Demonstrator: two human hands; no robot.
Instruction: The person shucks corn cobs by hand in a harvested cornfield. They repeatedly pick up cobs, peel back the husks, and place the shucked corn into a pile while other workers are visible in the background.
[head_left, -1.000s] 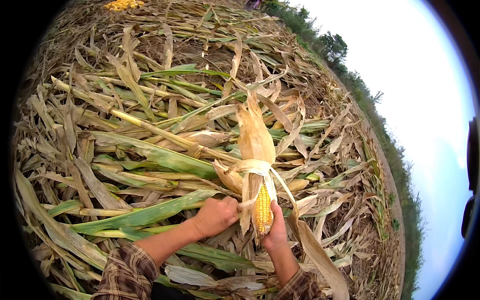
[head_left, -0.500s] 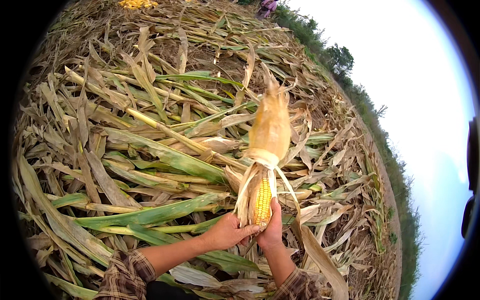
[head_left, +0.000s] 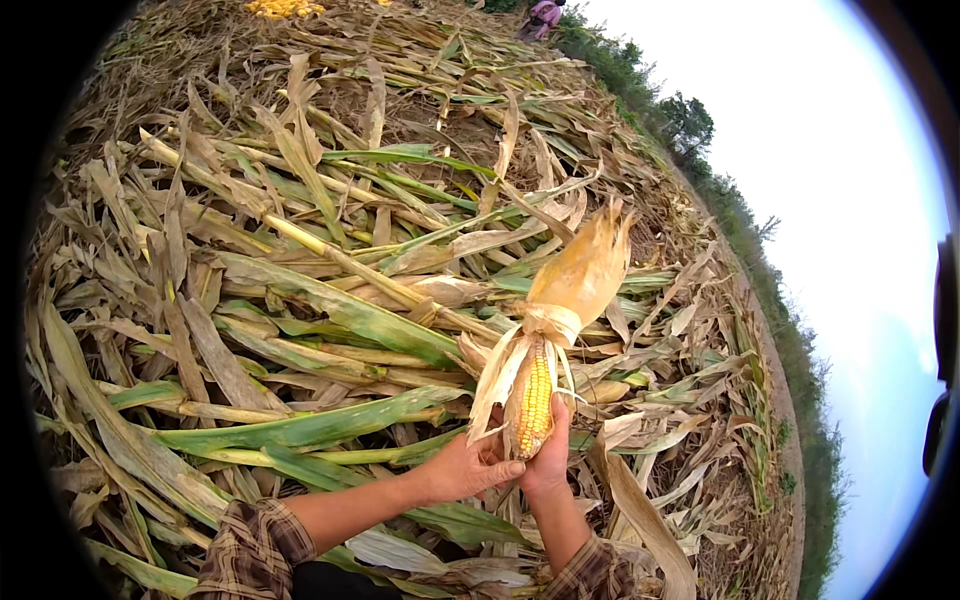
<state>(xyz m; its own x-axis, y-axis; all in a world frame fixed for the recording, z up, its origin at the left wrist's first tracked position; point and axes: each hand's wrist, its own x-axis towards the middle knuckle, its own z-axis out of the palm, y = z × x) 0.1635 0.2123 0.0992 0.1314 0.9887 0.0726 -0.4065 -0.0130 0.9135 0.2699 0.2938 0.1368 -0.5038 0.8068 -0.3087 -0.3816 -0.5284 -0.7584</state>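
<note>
An ear of corn [head_left: 536, 402] shows its yellow kernels between my two hands, its bare tip toward me. Pale dry husk [head_left: 587, 268] is peeled back from it and stands out beyond its far end, gathered in a band at the base. My right hand [head_left: 549, 458] wraps round the near right side of the ear. At the left, my left hand [head_left: 466, 470] is closed against the ear's near end and the husk strip beside it, thumb pointing to the tip; its other fingers are partly hidden.
Cut corn stalks [head_left: 350, 265] and dry leaves cover the ground all round. A heap of yellow corn [head_left: 285, 8] lies far off at the upper left. A person in purple [head_left: 545, 14] is at the far edge, before green bushes [head_left: 688, 125].
The peeled husk has swung from upright to leaning right and its end has spread out. The ear has tilted slightly, and both hands still hold it.
</note>
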